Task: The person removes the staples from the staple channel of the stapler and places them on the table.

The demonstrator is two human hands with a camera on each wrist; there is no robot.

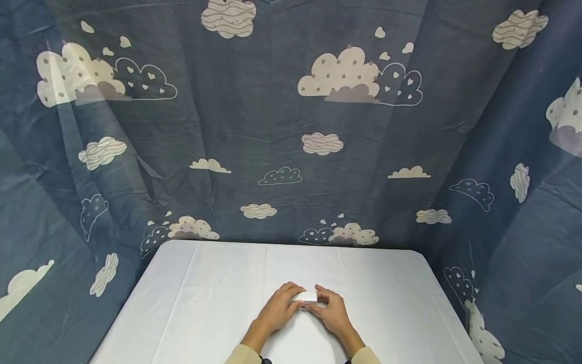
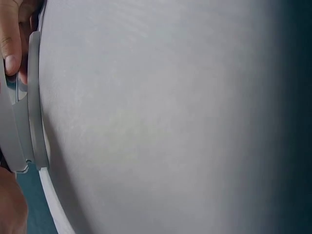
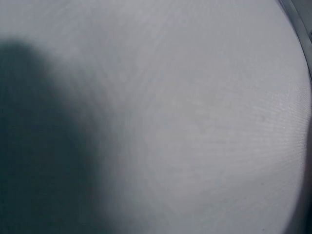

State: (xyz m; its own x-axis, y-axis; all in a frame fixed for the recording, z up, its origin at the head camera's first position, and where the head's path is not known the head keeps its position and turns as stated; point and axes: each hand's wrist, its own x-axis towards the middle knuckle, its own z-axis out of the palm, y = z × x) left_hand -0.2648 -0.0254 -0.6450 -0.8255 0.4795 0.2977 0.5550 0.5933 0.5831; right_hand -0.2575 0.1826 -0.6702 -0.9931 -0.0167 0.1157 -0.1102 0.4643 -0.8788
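Near the middle of the table, a small white casing with rounded edges (image 1: 305,297) is held between both hands. My left hand (image 1: 277,307) grips its left end, thumb at the near side and fingers over the far side. At the right end, my right hand (image 1: 334,311) pinches it between thumb and bent fingers. Up close in the left wrist view, the casing (image 2: 34,102) shows two pale grey curved parts with a gap between them, and fingertips (image 2: 10,63) reach into that gap. Its exact kind cannot be told.
A white cloth-covered table (image 1: 218,288) spreads around the hands, with faint fold lines. Dark blue curtains with cloud prints (image 1: 254,126) hang behind it and along both sides. The right wrist view shows mostly blurred white tabletop (image 3: 195,122) and a dark shadow at left.
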